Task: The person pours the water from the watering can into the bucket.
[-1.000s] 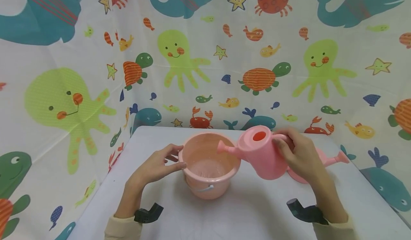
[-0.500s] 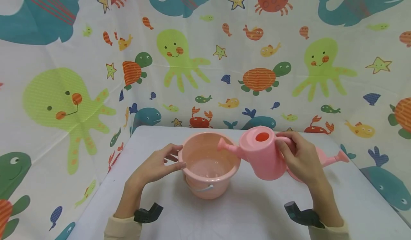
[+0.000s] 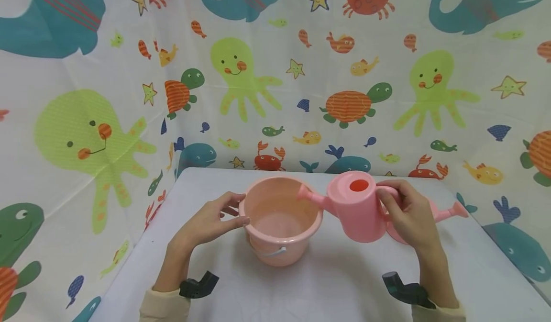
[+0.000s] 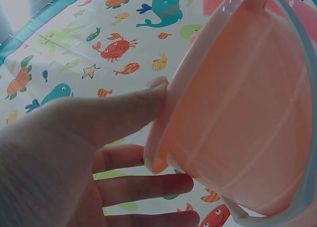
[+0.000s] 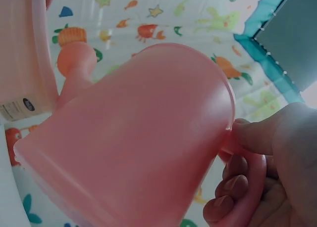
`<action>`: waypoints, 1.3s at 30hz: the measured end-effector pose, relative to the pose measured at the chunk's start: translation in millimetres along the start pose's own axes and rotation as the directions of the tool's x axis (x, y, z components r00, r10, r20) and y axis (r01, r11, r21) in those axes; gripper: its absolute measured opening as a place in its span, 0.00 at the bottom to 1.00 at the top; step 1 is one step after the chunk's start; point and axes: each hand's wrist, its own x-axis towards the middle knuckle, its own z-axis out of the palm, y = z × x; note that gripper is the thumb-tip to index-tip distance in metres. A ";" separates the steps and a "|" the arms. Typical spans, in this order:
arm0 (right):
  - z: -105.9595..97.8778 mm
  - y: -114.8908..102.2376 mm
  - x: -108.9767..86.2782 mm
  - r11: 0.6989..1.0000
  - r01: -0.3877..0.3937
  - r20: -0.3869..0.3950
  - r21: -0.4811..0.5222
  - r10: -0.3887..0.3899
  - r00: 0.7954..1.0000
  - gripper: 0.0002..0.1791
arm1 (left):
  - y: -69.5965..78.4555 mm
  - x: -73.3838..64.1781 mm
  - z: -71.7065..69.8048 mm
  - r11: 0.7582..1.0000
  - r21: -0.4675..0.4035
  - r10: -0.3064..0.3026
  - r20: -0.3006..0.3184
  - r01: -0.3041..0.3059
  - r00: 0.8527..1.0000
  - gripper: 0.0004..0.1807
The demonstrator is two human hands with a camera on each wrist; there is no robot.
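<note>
A light pink bucket (image 3: 281, 252) stands on the table, its pale handle hanging at the front. My left hand (image 3: 214, 219) holds its left rim; in the left wrist view the thumb (image 4: 138, 106) presses the rim while the other fingers spread below it. A pink watering can (image 3: 359, 216) hangs upright over the table, right of the bucket. Its spout (image 3: 316, 197) overlaps the bucket's right rim in the head view. My right hand (image 3: 411, 214) grips the can's handle, with fingers (image 5: 233, 185) curled through the loop and the thumb on top.
Behind my right hand stands a second pink watering can, partly hidden, its spout (image 3: 449, 213) pointing right. The white table (image 3: 206, 274) ends at a curtain (image 3: 267, 63) printed with sea animals. A dark camera mount sits on each wrist.
The watering can and my right hand have shifted slightly right, and the can is now nearly upright, its spout tip drawn back toward the bucket's right rim. My left hand has stayed still.
</note>
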 end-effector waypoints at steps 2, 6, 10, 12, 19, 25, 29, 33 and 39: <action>0.1 1.3 0.2 1.000 -0.008 -0.002 0.000 0.008 1.000 0.14 | -0.1 0.0 0.0 1.000 0.000 0.001 0.000 -0.001 1.000 0.34; 0.1 4.5 0.6 0.999 -0.032 0.003 -0.007 0.032 0.999 0.13 | 0.0 -0.2 0.9 1.000 0.000 0.000 -0.001 0.000 1.000 0.34; 0.5 9.1 2.0 0.997 -0.067 0.011 -0.025 0.068 0.998 0.14 | 0.3 -1.0 0.8 1.000 0.000 -0.004 -0.003 0.004 1.000 0.34; 0.5 12.7 3.1 0.995 -0.092 0.015 -0.031 0.093 0.996 0.15 | 0.3 -1.1 0.9 1.000 -0.002 -0.005 -0.002 0.005 1.000 0.34; 0.7 26.2 7.6 0.978 -0.208 0.023 -0.031 0.209 0.978 0.18 | 1.4 -1.9 1.2 1.000 -0.002 -0.003 0.000 0.003 1.000 0.36; 1.4 36.3 9.3 0.960 -0.278 0.021 0.002 0.278 0.960 0.20 | 2.8 -2.3 1.8 1.000 -0.001 -0.013 -0.003 0.013 1.000 0.38; 3.2 43.9 10.0 0.954 -0.299 0.003 0.039 0.299 0.954 0.21 | 2.8 -2.1 2.5 1.000 -0.003 -0.019 -0.003 0.019 1.000 0.37; 7.0 51.7 11.0 0.944 -0.320 -0.007 0.085 0.322 0.947 0.21 | 3.0 -2.0 2.6 1.000 -0.002 -0.020 -0.004 0.019 1.000 0.36; 16.7 59.1 12.4 0.922 -0.370 0.022 0.116 0.370 0.929 0.24 | 3.6 -2.1 1.7 1.000 0.012 -0.021 -0.003 0.021 1.000 0.38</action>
